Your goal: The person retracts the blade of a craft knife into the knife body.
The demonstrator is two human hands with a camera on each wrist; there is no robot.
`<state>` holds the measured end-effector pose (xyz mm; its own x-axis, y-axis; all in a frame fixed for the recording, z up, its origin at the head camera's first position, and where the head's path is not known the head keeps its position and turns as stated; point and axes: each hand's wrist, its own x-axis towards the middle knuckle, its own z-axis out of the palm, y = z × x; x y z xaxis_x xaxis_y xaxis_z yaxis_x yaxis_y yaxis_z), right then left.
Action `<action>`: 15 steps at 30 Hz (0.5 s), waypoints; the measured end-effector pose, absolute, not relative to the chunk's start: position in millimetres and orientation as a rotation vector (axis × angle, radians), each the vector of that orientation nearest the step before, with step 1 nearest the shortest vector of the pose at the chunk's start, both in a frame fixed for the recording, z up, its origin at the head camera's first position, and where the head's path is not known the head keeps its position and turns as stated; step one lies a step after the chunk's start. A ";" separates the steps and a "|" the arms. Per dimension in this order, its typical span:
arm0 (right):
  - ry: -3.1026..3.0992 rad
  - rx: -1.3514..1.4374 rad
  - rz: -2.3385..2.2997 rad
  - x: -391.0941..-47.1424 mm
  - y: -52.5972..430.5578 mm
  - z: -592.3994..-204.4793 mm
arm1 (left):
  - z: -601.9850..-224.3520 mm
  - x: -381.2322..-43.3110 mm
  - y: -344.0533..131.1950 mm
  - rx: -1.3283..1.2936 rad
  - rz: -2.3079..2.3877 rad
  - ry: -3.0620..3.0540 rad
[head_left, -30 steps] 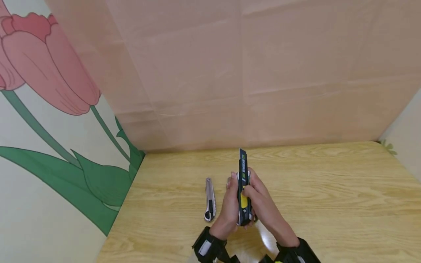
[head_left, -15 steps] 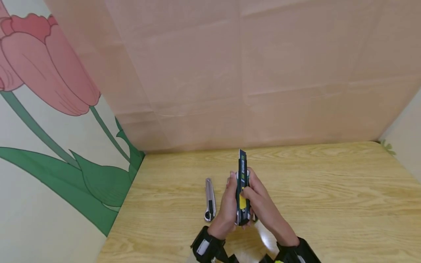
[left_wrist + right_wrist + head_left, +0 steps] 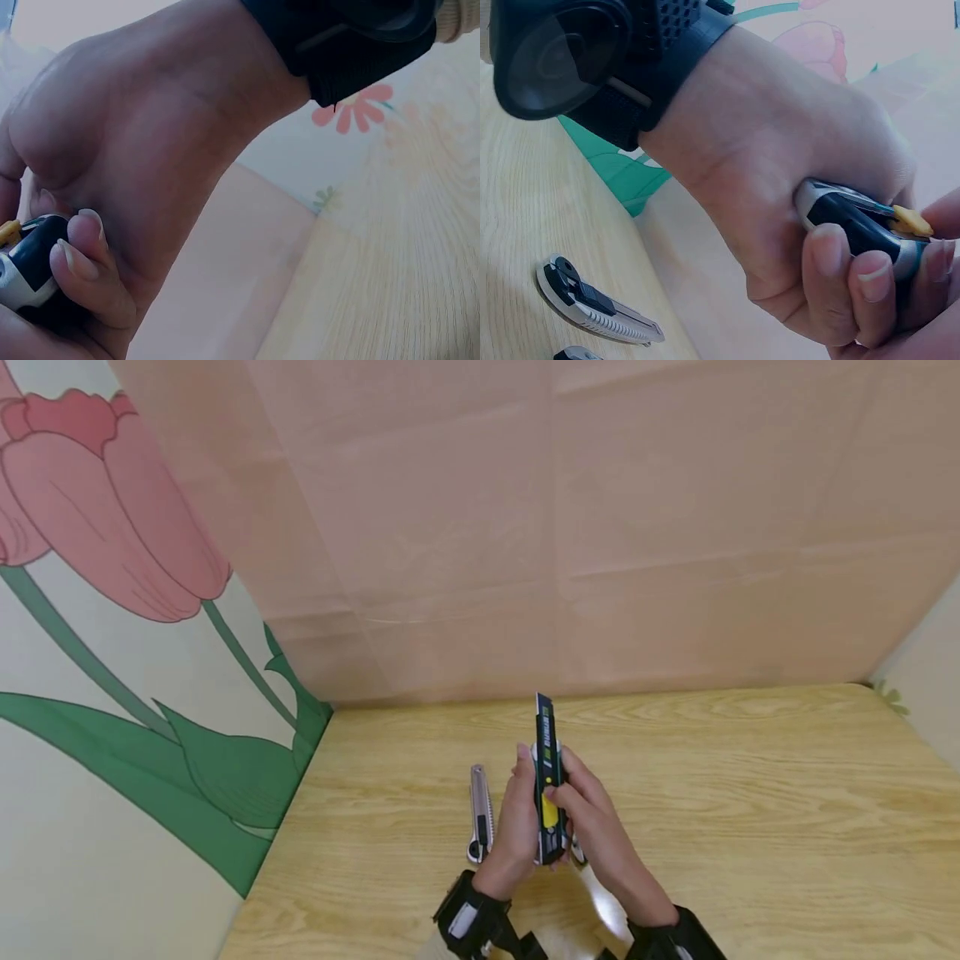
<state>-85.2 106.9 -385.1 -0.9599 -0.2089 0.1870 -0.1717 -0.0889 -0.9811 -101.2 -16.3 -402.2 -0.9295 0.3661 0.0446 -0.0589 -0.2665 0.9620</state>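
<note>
Both hands hold a dark utility knife [image 3: 547, 739] above the table, its narrow end pointing away from me. My left hand [image 3: 517, 818] grips it from the left, thumb along its side. From the right, my right hand [image 3: 600, 835] holds it, with the thumb on its yellow slider [image 3: 550, 812]. The fingers' undersides are hidden in the head view. In the right wrist view, the knife's black-and-silver rear end [image 3: 847, 225] shows inside the grip. A smaller silver utility knife [image 3: 480, 818] lies on the table just left of my left hand.
The wood-grain table [image 3: 750, 793] runs back to a pinkish-beige sheet [image 3: 600, 527]. A tulip mural [image 3: 112, 518] is on the left wall. Partly hidden beside my right hand is a black-and-silver end of something [image 3: 577, 850]. Light glares on the table [image 3: 606, 906] near the right wrist.
Both hands and the dark utility knife have shifted slightly left and up, and the knife leans a little more left. The silver knife on the table stays put.
</note>
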 end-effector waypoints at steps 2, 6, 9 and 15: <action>2.097 -0.426 -2.271 -84.4 105.4 -385.5 | -402.4 -101.0 -16.3 0.371 2.274 1.713; 2.095 -0.410 -2.266 -84.0 103.3 -386.1 | -403.5 -100.8 -16.8 0.323 2.273 1.710; 2.106 -0.396 -2.252 -84.0 102.6 -386.7 | -404.9 -100.8 -17.3 0.319 2.278 1.685; 2.108 -0.401 -2.247 -84.5 103.1 -387.8 | -406.5 -101.1 -17.8 0.343 2.278 1.674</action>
